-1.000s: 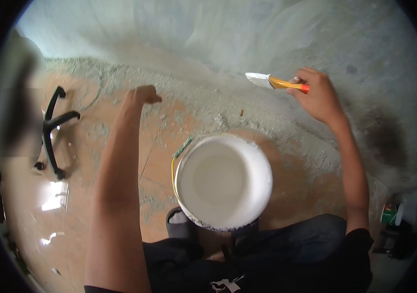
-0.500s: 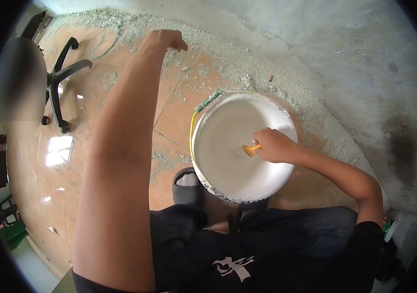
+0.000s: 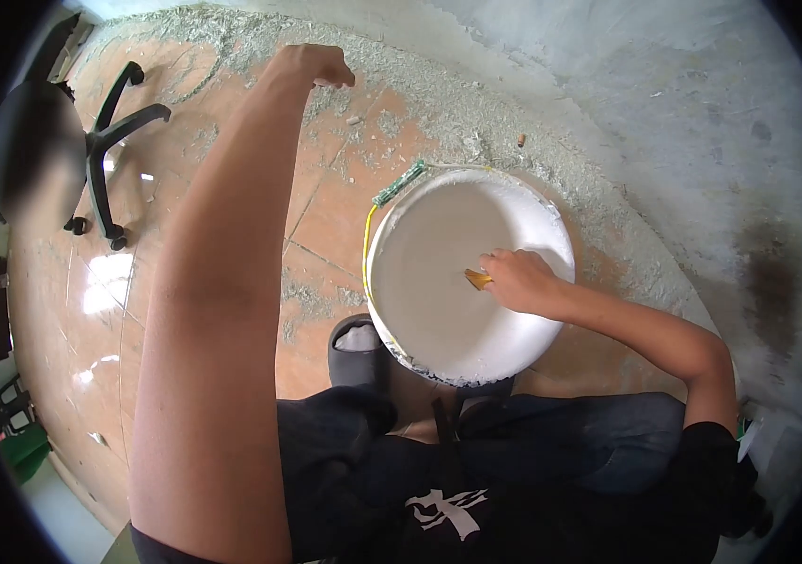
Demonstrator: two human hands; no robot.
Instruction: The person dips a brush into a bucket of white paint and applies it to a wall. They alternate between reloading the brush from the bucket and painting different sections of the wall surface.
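Note:
My right hand [image 3: 518, 280] is closed around a small yellow-orange tool [image 3: 477, 279] with a flared end; my fingers cover the rest of it. It is over the white bucket [image 3: 561, 249], with the tool's end at the smooth, pale off-white mix [image 3: 424, 254] inside. My left arm reaches far forward, and my left hand [image 3: 321, 66] hangs bent at the wrist above the littered floor, away from the bucket. Its fingers droop loosely, partly hidden, with nothing seen in them. A yellow wire handle with a green-wrapped grip [image 3: 399, 184] lies against the bucket's left side.
Pale flakes and crumbs [image 3: 476, 113] cover the tiled floor along the foot of the wall [image 3: 702, 141]. A black chair base [image 3: 100, 141] is at the left. My feet in dark slides [image 3: 359, 362] are just behind the bucket, close to its rim.
My right hand has shifted and turned slightly, so the tool's end now points more to the left. The view has moved a little; my left hand keeps nearly the same pose.

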